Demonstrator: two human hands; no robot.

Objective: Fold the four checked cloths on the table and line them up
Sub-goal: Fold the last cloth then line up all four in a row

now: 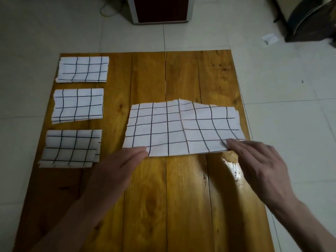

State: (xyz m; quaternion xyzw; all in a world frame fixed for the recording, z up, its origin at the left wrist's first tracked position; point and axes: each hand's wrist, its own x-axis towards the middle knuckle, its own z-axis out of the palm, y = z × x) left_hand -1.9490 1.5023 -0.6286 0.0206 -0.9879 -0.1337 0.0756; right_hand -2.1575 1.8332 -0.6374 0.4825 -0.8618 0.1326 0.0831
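Wooden planks, glossy and amber, make up the counter, which sits on a pale tiled floor. Along its left side three folded checked cloths lie in a column, apart from each other: the far cloth, the middle cloth and the near cloth, the last with an under-layer showing at its right edge. Right of centre lies the fourth cloth, larger and only partly folded, a long rectangle with a crease running down its middle and its far edge humped at that crease. The left hand reaches to this cloth's near left corner, fingers straight and together, tips touching the edge; whether it pinches the fabric I cannot tell. The right hand lies with fingers extended at the near right corner, tips on or around the edge; its grip cannot be made out either. Beyond the counter stands a dark red cabinet.
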